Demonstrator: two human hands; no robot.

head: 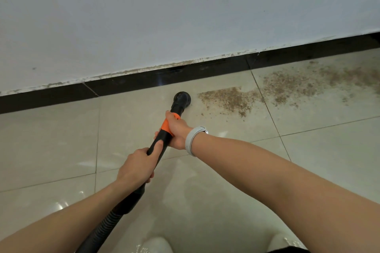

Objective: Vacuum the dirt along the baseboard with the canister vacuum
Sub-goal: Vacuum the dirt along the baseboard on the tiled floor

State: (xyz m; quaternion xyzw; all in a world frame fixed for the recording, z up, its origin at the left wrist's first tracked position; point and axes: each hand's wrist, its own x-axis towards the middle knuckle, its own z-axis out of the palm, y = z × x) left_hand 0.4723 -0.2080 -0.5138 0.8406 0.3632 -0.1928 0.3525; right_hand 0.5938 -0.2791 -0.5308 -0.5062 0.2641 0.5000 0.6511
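The right hand (pixel 177 129) wraps the vacuum wand (pixel 164 135) at its orange collar (pixel 165 125); the left hand (pixel 137 165) grips the black tube just behind it, thumb laid along the top. Beyond the right hand, the round nozzle (pixel 182 98) sits on the tile floor (pixel 61 139) near the dark baseboard (pixel 205 71). Just right of the nozzle lies the brown dirt (pixel 228 98), spreading along the baseboard

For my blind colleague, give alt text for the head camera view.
Both hands, left hand and right hand, grip a black and orange vacuum wand, its nozzle on tile beside brown dirt along the black baseboard.
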